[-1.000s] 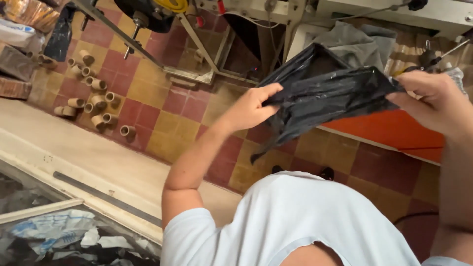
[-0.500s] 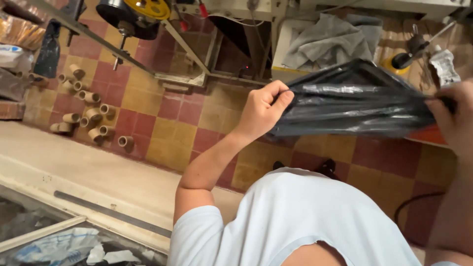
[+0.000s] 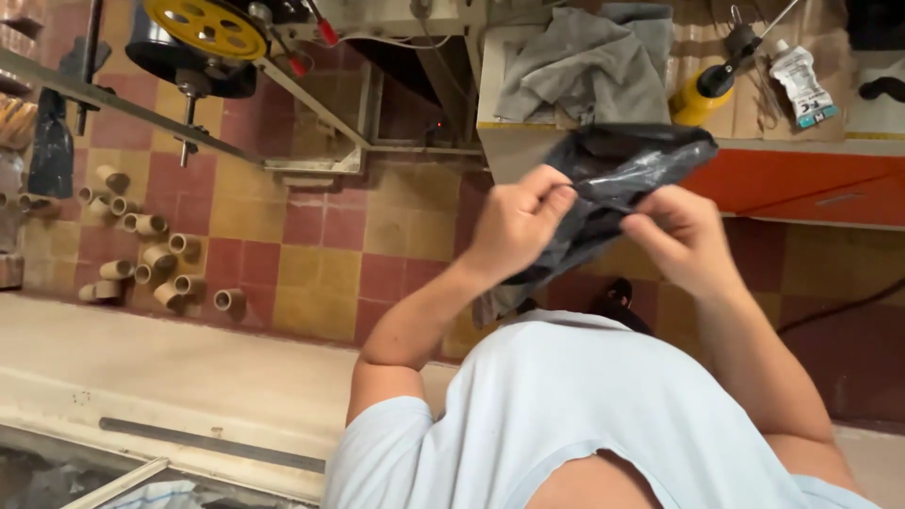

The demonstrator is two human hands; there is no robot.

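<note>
Floor (image 3: 311, 254): checkered tiles, red and yellow, worn; pale concrete step (image 3: 170, 368) along the lower left with a dark metal strip (image 3: 207, 441) set in it; cardboard tubes (image 3: 141, 254) scattered on the tiles at left; machine with a yellow wheel (image 3: 205, 26) top left, metal frame bars (image 3: 311, 99) running down from it; workbench (image 3: 811, 179) top right with an orange front; grey cloth (image 3: 584, 71), yellow-handled tool (image 3: 702, 94) and a small white bottle (image 3: 799, 80) on it; black cable (image 3: 839, 306) on the floor at right; warm, dim light.
</note>
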